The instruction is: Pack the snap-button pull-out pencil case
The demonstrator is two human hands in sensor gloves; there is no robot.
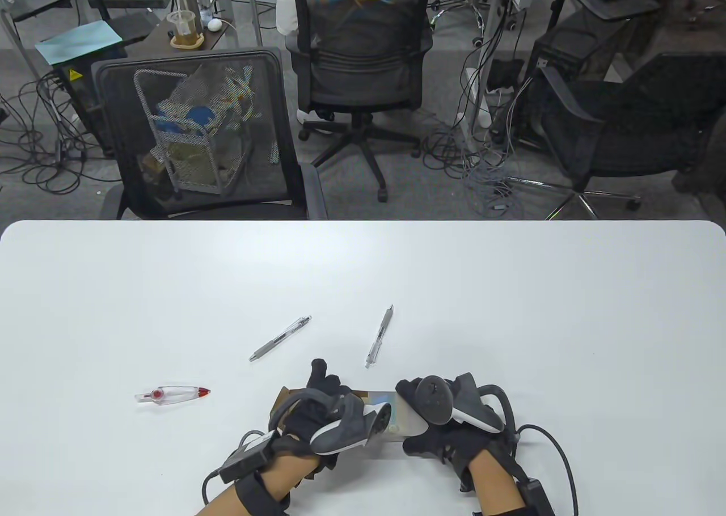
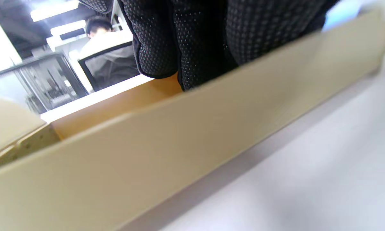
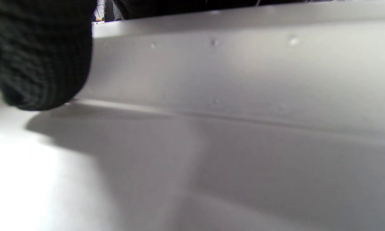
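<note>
On the white table, going left to right: a clear correction-tape dispenser with red ends lies alone at the near left, long axis running left-right, well apart from the hands; a grey pen lies farther in, slanting from near-left to far-right; a second clear pen lies just to its right, standing steeper, its tip toward the near edge; the pencil case sits at the near middle, long axis left-right, held between both hands.

The left hand grips the case's left part, which in the left wrist view shows as a beige pulled-out drawer with fingers curled over its far wall into the open tray; the right hand holds the silvery sleeve at the right end, a fingertip pressed at its side wall in the right wrist view; how tightly it clasps I cannot tell.

The relation that matters: all three items lie on the far-left side of the case; the grey pen is nearest the left hand, the clear pen lies about midway between the hands, just beyond the case; the open drawer faces left, so I judge the loading will come from that side.
</note>
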